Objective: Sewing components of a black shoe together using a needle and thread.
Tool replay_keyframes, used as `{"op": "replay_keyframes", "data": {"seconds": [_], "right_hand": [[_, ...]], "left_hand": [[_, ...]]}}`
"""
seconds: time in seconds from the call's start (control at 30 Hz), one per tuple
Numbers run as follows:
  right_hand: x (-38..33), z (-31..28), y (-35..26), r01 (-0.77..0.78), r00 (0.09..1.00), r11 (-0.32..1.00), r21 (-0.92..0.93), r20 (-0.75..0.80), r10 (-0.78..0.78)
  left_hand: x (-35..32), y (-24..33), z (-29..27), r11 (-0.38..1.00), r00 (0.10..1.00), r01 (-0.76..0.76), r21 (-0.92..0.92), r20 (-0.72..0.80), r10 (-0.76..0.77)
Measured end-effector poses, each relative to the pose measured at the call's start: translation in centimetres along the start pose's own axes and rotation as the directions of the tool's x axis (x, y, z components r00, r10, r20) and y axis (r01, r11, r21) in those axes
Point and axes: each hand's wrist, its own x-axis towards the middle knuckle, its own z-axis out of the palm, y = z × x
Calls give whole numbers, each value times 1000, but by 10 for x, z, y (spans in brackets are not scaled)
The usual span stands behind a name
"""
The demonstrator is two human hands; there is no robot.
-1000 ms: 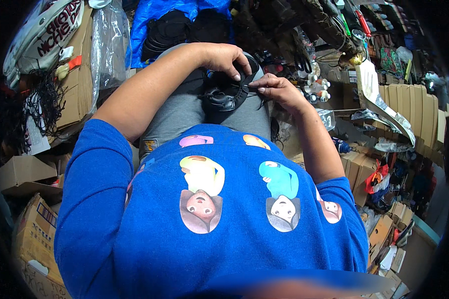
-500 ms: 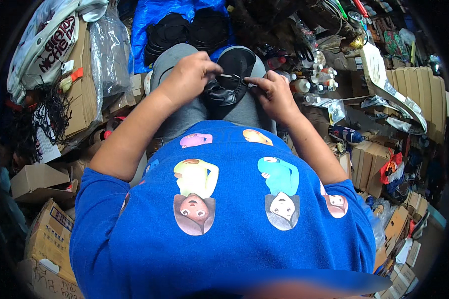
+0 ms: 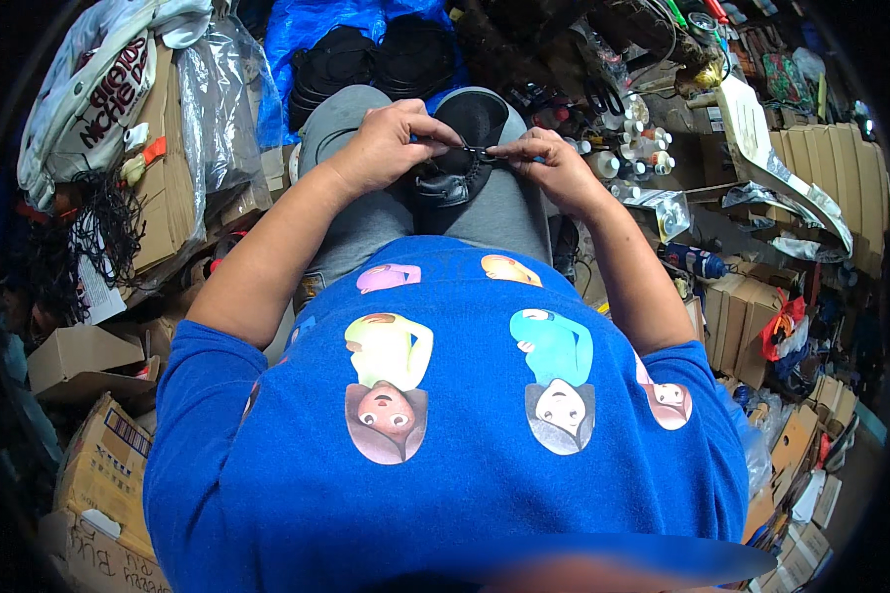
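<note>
A black leather shoe [image 3: 443,188] rests on my grey-trousered lap, its opening turned away from me. Above it, a short dark lace [image 3: 477,149] runs between my fingertips. My left hand [image 3: 398,146] pinches the lace at its left side, thumb and forefinger pressed together. From the right, my right hand [image 3: 549,170] pinches the other side with thumb and forefinger. The lace is thin and partly hidden by the fingers. A loop of dark cord [image 3: 331,138] lies over my left knee.
Stacked black shoe-like pieces [image 3: 371,64] sit on a blue plastic sheet [image 3: 279,74] beyond my knees. Small bottles [image 3: 643,148] stand to the right. Cardboard [image 3: 173,168] and clear plastic [image 3: 222,109] lie at the left, with tangled black laces [image 3: 109,232] beside them.
My left hand has moved right toward the shoe, its fingertips now close to those of my right hand. My right hand has shifted slightly; the shoe stays on my lap.
</note>
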Motion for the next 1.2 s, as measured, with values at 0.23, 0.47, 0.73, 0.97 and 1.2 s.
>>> {"op": "replay_keyframes", "data": {"seconds": [0.23,0.47,0.73,0.97,1.2], "right_hand": [[15,-10,3,-12,992,994,107,123,-2],[16,-11,3,-8,990,993,120,138,-9],[17,-12,9,5,986,986,166,165,-33],[22,-10,12,-56,977,981,187,214,15],[4,-5,-8,-264,961,881,393,182,207]], "left_hand": [[7,-12,6,968,1000,-10,249,18,5],[11,-12,4,967,999,8,254,41,-19],[9,-17,10,951,988,-126,281,-46,144],[29,-8,8,987,998,-13,162,70,2],[11,2,4,950,995,-8,312,99,-24]]}}
